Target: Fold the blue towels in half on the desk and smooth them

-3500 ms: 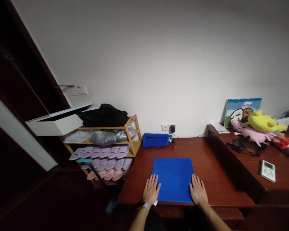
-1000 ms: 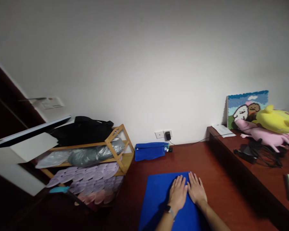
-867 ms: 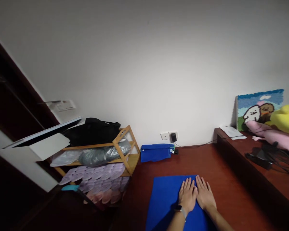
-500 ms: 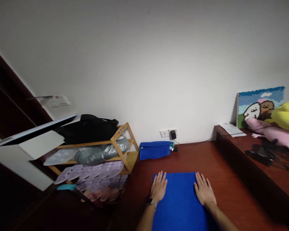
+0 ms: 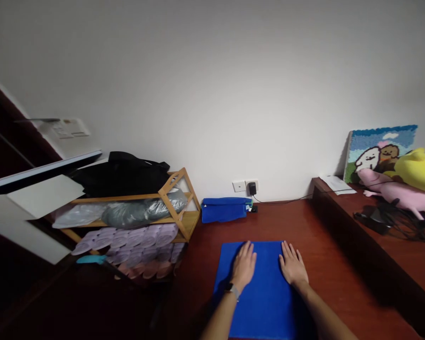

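A blue cloth (image 5: 264, 302) lies flat on the reddish-brown wooden table (image 5: 343, 278). My left hand (image 5: 244, 265), with a watch on its wrist, rests palm down on the cloth, inward from its left edge. Its fingers are stretched out and point toward the wall. My right hand (image 5: 293, 264) lies flat at the cloth's right edge, near the far right corner, fingers spread a little. Neither hand grips anything.
At the wall lies a folded blue item (image 5: 225, 210) beside a black plug (image 5: 252, 188). A wooden rack (image 5: 194, 210) with a black bag (image 5: 123, 174) stands left. On the raised right surface are plush toys (image 5: 393, 189), cables and a picture (image 5: 382, 148).
My left hand has moved right, from the cloth's left edge further onto it. The view has tilted down slightly, so more of the cloth shows. My right hand remains at the right edge.
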Available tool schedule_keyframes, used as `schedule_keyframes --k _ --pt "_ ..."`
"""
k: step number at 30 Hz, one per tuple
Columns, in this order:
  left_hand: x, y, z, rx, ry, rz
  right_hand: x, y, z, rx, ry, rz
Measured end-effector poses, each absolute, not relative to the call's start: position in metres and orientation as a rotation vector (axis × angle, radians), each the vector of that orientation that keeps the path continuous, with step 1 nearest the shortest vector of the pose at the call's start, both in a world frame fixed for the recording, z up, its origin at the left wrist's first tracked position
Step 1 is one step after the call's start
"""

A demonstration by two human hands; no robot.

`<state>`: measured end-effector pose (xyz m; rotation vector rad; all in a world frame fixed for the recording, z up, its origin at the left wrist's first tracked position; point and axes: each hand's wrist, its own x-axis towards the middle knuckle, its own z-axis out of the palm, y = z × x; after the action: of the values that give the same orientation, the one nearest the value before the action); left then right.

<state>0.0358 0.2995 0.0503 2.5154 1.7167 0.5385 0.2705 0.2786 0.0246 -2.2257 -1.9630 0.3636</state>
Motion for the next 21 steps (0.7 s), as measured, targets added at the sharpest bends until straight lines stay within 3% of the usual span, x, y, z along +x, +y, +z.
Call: schedule_keyframes --k 4,8,21 --pt "0.112 0.278 0.041 2.560 1.476 0.573 0.273 0.277 0.024 -2.219 -2.008 0.351" --pt "0.121 0.275 0.033 2.565 1.407 0.437 0.273 0.277 0.024 -2.222 -2.025 0.343" --pt "-0.101 0.254 0.026 2.350 1.977 0.297 0.273 0.276 0.022 -2.239 -1.983 0.320"
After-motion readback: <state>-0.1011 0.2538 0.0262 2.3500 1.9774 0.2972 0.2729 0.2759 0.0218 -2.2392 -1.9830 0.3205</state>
